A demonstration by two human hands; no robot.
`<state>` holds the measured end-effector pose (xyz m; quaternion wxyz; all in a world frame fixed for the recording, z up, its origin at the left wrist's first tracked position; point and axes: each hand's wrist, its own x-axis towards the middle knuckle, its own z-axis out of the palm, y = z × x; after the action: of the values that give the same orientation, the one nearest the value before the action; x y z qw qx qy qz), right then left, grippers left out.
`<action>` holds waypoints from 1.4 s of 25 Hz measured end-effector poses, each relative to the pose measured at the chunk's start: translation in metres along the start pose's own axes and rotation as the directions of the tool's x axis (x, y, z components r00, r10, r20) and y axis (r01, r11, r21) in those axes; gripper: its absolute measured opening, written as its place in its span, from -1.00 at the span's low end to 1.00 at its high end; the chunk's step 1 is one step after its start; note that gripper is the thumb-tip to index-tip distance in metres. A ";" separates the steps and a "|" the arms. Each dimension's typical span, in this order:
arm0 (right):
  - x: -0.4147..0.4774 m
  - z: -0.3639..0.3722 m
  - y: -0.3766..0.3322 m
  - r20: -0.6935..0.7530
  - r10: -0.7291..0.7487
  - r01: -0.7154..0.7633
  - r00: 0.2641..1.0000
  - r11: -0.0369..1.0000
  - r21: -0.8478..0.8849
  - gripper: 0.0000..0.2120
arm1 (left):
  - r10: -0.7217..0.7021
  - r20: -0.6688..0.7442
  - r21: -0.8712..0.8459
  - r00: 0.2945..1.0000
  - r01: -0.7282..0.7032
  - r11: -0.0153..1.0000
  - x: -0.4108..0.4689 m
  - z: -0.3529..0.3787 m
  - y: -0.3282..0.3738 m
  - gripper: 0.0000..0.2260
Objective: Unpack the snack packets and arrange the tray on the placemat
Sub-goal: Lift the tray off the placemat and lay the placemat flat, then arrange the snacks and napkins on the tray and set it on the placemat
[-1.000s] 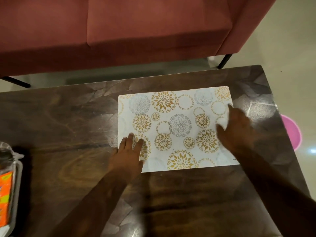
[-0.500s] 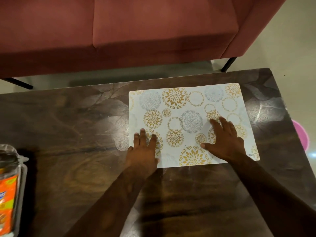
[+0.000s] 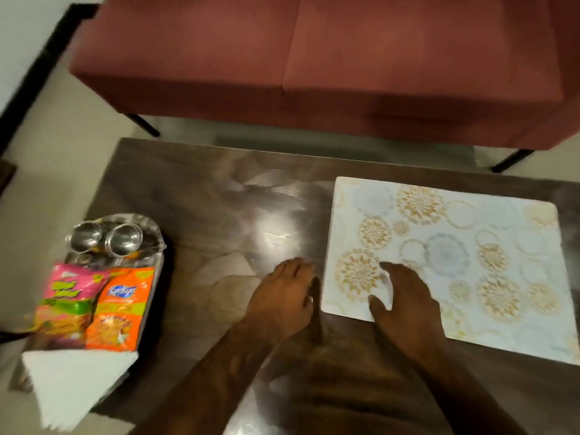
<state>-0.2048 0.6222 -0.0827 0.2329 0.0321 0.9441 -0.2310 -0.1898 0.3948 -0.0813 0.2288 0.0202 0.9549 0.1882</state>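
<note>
Far left, at the table [image 3: 251,215] edge: steel tray [image 3: 157,246] carrying two steel cups [image 3: 124,240] at its far end, then a pink packet [image 3: 67,296] and an orange packet [image 3: 120,309] side by side. Both look sealed. White napkins [image 3: 75,387] overhang the near end. Tray sits well apart from the placemat [image 3: 470,246]. Mid-table: left hand [image 3: 282,296] palm down on bare wood just beside the mat's left edge, fingers loosely extended, holding nothing. Frame is blurred, so can't tell if it touches the mat. Right hand [image 3: 405,309] lies flat on the mat's near-left corner, fingers straight and spread, pressing down, gripping nothing. Mat lies flat on the right part of the table. Red sofa [image 3: 314,58] behind. My read on status: mat placement done or nearly done. Packets unopened, tray not yet on the mat. Left to do: bring tray over, open packets, arrange. Early stage.
</note>
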 end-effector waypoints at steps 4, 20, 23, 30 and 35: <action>-0.012 0.054 -0.097 0.225 -0.066 0.015 0.972 0.975 0.222 -0.66 | -0.071 -0.115 -0.156 0.991 0.053 0.986 -0.055 -0.047 -0.072 -0.66; -0.041 0.210 -0.318 0.667 0.069 -0.430 0.742 0.812 0.394 -0.82 | -0.786 -0.007 -0.698 0.619 0.560 0.447 -0.193 -0.092 -0.423 -0.82; -0.043 0.224 -0.329 0.675 0.088 -0.504 0.733 0.737 0.451 -0.85 | -0.707 0.136 -0.647 0.694 0.603 0.467 -0.177 -0.068 -0.434 -0.72; -0.041 0.244 -0.339 0.662 0.120 -0.581 0.740 0.610 0.539 -0.73 | -0.561 0.255 -0.635 0.788 0.574 0.517 -0.165 -0.065 -0.456 -0.85; -0.043 0.252 -0.333 0.588 0.128 -0.530 0.798 0.614 0.585 -0.74 | -0.526 0.183 -0.613 0.830 0.515 0.599 -0.163 -0.061 -0.457 -0.79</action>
<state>-0.1158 0.2140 -0.1205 0.4717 0.2416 0.6568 -0.5365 -0.0492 -0.0716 -0.1295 0.2583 -0.3395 0.7974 0.4268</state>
